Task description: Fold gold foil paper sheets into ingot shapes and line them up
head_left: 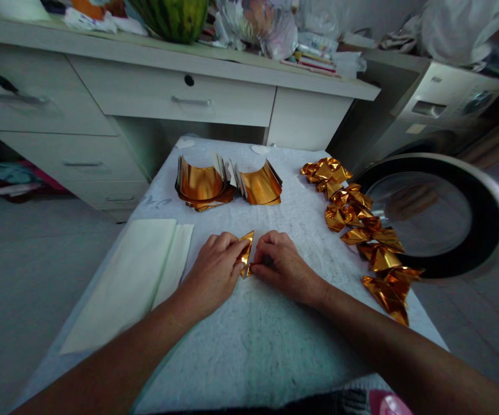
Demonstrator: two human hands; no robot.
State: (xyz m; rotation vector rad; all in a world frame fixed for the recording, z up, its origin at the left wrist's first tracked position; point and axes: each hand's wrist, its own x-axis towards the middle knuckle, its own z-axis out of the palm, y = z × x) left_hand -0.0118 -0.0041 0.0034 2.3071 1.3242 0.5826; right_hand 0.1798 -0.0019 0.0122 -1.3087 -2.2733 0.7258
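Observation:
A small piece of gold foil paper (pixel 246 253), folded to pointed corners, lies on the cloth-covered table between my hands. My left hand (pixel 215 271) grips its left side, thumb on top. From the right, my right hand (pixel 286 266) pinches the lower corner of the same foil between thumb and curled fingers. Beyond my hands stand two curved stacks of gold foil sheets, the left stack (pixel 201 183) and the right stack (pixel 258 185). Folded gold foil pieces (pixel 376 239) lie in a long heap along the table's right edge.
White paper sheets (pixel 123 282) lie on the left of the table (pixel 249 357). A white desk with drawers (pixel 188 95) stands behind, bearing a watermelon (pixel 171 17) and plastic bags. At right, a washing machine's round door (pixel 437 216) hangs open close to the table edge.

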